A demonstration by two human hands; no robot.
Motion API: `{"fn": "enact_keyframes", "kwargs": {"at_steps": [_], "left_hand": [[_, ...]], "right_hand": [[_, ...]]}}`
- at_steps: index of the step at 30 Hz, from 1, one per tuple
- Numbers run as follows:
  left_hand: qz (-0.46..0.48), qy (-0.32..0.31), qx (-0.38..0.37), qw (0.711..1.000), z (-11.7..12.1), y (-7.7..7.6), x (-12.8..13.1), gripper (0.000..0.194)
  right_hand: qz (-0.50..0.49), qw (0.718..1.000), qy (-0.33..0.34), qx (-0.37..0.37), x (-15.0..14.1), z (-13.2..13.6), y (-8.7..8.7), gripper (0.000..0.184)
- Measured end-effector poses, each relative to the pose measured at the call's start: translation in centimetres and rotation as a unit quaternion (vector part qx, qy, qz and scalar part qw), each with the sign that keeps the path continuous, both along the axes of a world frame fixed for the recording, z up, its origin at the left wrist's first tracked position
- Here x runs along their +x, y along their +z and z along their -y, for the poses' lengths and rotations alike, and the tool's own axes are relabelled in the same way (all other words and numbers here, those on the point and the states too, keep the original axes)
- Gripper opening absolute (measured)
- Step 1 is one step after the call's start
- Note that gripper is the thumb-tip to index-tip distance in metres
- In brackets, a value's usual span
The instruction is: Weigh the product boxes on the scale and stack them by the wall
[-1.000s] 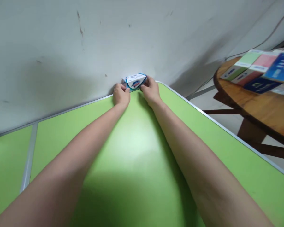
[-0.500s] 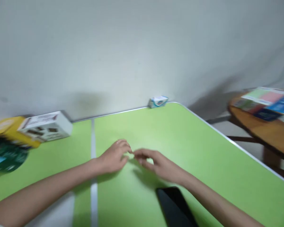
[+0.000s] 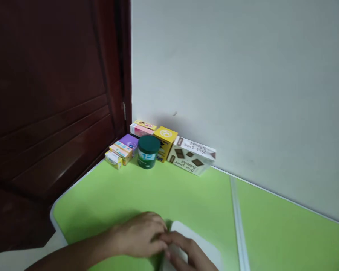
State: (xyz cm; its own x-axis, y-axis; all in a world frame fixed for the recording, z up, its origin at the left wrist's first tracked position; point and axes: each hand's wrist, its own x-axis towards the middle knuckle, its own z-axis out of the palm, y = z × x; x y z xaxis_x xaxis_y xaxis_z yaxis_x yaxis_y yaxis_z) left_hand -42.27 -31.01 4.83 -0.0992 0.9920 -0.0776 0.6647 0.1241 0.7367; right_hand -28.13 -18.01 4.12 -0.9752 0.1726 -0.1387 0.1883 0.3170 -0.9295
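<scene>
My left hand [image 3: 141, 235] is over the near part of the green table [image 3: 124, 195], fingers curled and closed. Its fingertips meet those of my right hand [image 3: 190, 252], which is bent in a pinch at the bottom edge of the view. Whatever may be between the fingertips is too small or hidden to make out. Beneath and beside my right hand lies a flat white object with rounded corners [image 3: 203, 241], partly covered by that hand.
Against the wall stand a white biscuit box [image 3: 192, 154], a yellow box [image 3: 165, 141] and a green lidded jar [image 3: 148, 150]. Left of them are a purple box [image 3: 129, 141] and several small cartons [image 3: 121, 150]. A dark red door [image 3: 59, 113] borders the table's left side.
The view has swung left, bringing the door and grouped boxes into sight. The phone and small blue-white box have left the view. Both hands remain fingertip to fingertip, now near the white object.
</scene>
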Motion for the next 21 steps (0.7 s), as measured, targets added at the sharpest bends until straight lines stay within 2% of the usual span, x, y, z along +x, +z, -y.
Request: {"fn": "enact_keyframes", "kwargs": {"at_steps": [2, 3, 5, 6, 7, 8, 10, 12, 15, 17, 19, 21], "left_hand": [[0.069, 0.166, 0.047, 0.983, 2.1, -1.6, -4.1, 0.021], [0.082, 0.255, 0.084, 0.960, 2.9, -2.5, -6.2, 0.027], [0.072, 0.426, 0.156, 0.888, 3.8, -4.4, -10.7, 0.041], [0.060, 0.489, 0.179, 0.852, 4.1, -5.1, -12.9, 0.048], [0.050, 0.532, 0.191, 0.823, 4.2, -5.7, -15.0, 0.053], [0.045, 0.556, 0.194, 0.807, 4.3, -6.2, -17.0, 0.057], [0.049, 0.566, 0.182, 0.803, 4.2, -6.6, -20.1, 0.062], [0.066, 0.553, 0.168, 0.813, 4.0, -6.8, -22.0, 0.062], [0.092, 0.539, 0.152, 0.823, 4.2, -7.1, -22.2, 0.060], [0.111, 0.540, 0.139, 0.823, 4.9, -7.4, -20.3, 0.060], [0.144, 0.539, 0.123, 0.821, 6.2, -7.9, -16.8, 0.064], [0.178, 0.521, 0.100, 0.829, 7.8, -8.2, -12.0, 0.069]], "right_hand": [[-0.010, 0.994, -0.049, -0.095, -4.5, 1.2, -0.6, 0.033], [-0.025, 0.986, -0.080, -0.145, -6.9, 1.9, -1.3, 0.038], [-0.058, 0.966, -0.134, -0.215, -11.8, 3.5, -3.1, 0.048], [-0.069, 0.958, -0.157, -0.230, -14.2, 4.4, -3.9, 0.052], [-0.074, 0.953, -0.175, -0.236, -16.5, 5.3, -4.7, 0.056], [-0.074, 0.950, -0.192, -0.235, -18.7, 6.3, -5.3, 0.058], [-0.079, 0.946, -0.214, -0.230, -22.5, 7.9, -6.1, 0.066], [-0.086, 0.943, -0.230, -0.224, -25.3, 9.1, -6.5, 0.076], [-0.085, 0.940, -0.247, -0.221, -27.0, 10.3, -6.6, 0.086], [-0.073, 0.937, -0.258, -0.225, -25.8, 10.7, -6.3, 0.087], [-0.051, 0.937, -0.259, -0.229, -22.3, 11.0, -5.8, 0.089], [-0.029, 0.943, -0.243, -0.226, -16.8, 11.1, -5.0, 0.092]]}}
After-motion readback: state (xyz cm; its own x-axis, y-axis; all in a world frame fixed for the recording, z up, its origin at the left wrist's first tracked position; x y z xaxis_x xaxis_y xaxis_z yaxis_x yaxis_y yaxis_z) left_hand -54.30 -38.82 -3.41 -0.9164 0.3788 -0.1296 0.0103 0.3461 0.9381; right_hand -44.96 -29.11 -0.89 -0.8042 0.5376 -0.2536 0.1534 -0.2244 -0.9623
